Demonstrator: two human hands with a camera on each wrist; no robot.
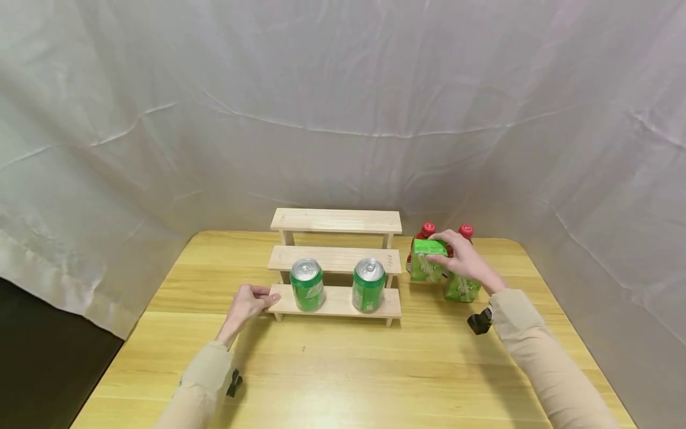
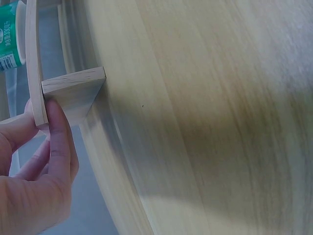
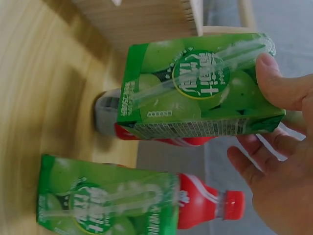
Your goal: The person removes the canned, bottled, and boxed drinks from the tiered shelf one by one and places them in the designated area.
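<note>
A three-step wooden shelf (image 1: 337, 260) stands on the table, with two green cans, a left one (image 1: 308, 286) and a right one (image 1: 368, 286), upright on its lowest step. My left hand (image 1: 249, 305) pinches the left end of that step, thumb above and fingers below, as the left wrist view shows. My right hand (image 1: 462, 257) grips a green juice box (image 3: 195, 85) near its top, right of the shelf, apparently lifted off the table. A second green juice box (image 3: 102, 198) stands on the table beside it.
Two bottles with red caps, one nearer the shelf (image 1: 427, 230) and one farther right (image 1: 466, 231), stand behind the juice boxes. Pale curtains (image 1: 343, 119) hang around the wooden table (image 1: 343, 375) at the back and sides.
</note>
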